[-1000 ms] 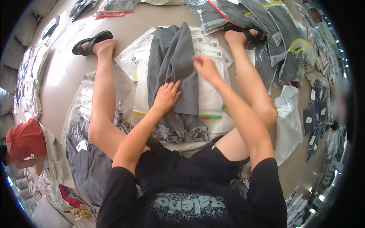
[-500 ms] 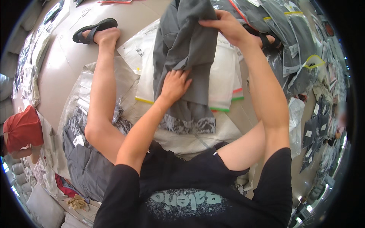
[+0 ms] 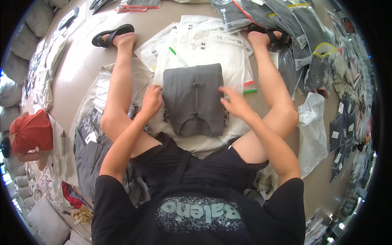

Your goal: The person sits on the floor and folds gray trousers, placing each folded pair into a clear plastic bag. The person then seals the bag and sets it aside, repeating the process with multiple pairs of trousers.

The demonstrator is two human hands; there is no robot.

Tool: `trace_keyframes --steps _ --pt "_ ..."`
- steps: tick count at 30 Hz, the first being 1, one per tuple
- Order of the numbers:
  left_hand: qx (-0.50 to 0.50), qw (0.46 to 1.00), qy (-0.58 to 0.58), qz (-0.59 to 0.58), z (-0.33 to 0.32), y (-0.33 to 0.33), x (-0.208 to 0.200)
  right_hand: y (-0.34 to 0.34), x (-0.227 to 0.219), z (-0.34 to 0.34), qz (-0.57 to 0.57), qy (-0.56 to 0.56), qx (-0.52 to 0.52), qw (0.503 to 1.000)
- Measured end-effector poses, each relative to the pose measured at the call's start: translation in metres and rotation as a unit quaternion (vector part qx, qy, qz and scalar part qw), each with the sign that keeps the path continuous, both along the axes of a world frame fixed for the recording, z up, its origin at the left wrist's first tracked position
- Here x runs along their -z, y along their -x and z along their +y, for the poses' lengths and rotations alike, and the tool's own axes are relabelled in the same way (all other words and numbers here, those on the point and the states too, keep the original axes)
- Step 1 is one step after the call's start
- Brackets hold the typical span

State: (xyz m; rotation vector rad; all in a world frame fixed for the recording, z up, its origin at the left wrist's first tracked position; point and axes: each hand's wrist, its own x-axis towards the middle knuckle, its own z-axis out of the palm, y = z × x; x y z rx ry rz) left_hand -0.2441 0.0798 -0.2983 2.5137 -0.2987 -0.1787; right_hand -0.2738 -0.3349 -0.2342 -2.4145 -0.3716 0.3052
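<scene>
A dark grey top (image 3: 178, 92) lies folded into a neat rectangle in front of me. Its rounded neckline faces my body, and knotted frog buttons run down its middle. My left hand (image 3: 152, 99) is beside the top's left edge, its fingers loosely bent and nothing visible in them. By the right edge, my right hand (image 3: 237, 103) has its thumb and fingers apart and holds nothing. Under and beyond the top are white plastic garment bags (image 3: 212, 55), some with red or green strips. A little patterned cloth shows at the top's sides.
Between my spread legs lies a pale woven sheet (image 3: 183, 145). Rumpled grey clothes (image 3: 87, 161) are heaped to my left. Bagged grey garments (image 3: 281, 24) are piled at the far right, near a crumpled clear bag (image 3: 312, 126). A person in red (image 3: 32, 132) is at the far left.
The grey top, earlier held up and hanging from my right hand, now lies folded flat. My hands have moved apart to its two sides, and the right has let go.
</scene>
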Motion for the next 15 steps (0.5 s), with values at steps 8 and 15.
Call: trace_keyframes --steps 8,15 --pt "-0.207 0.958 0.196 -0.029 -0.073 0.005 -0.012 -0.037 0.043 0.040 0.085 -0.216 0.232 0.945" --pt "-0.270 0.961 -0.011 0.056 -0.065 0.049 0.000 0.002 0.062 0.065 0.042 0.017 0.304 0.951"
